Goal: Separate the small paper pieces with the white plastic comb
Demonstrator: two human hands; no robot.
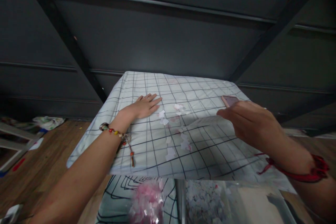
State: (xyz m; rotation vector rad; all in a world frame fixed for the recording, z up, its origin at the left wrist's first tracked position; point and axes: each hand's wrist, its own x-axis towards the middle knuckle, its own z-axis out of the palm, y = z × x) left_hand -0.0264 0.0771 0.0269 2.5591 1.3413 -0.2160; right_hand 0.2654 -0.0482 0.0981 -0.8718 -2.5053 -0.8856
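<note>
My left hand (pixel 146 106) lies flat on the white cloth with dark grid lines (pixel 147 140), fingers spread and holding nothing. Small white paper scraps (pixel 163 117) are scattered just right of its fingertips, and more run down the middle of the cloth. My right hand (pixel 248 120) is closed at the right side, its fingers pressed together. From its fingertips a pale ridge (pixel 207 120) stretches left towards the scraps; whether it is lifted cloth or thin film I cannot tell. A pink-edged phone (pixel 230 100) shows just beyond that hand, partly hidden by it.
Below the table edge are a blurred clear bag of pink bits (pixel 147 201) and a clear container of pale scraps (pixel 204 199). Dark panels (pixel 157 38) stand behind the table. At left, a pale frame (pixel 18 138) and a red object (pixel 18 165) are on the wooden floor.
</note>
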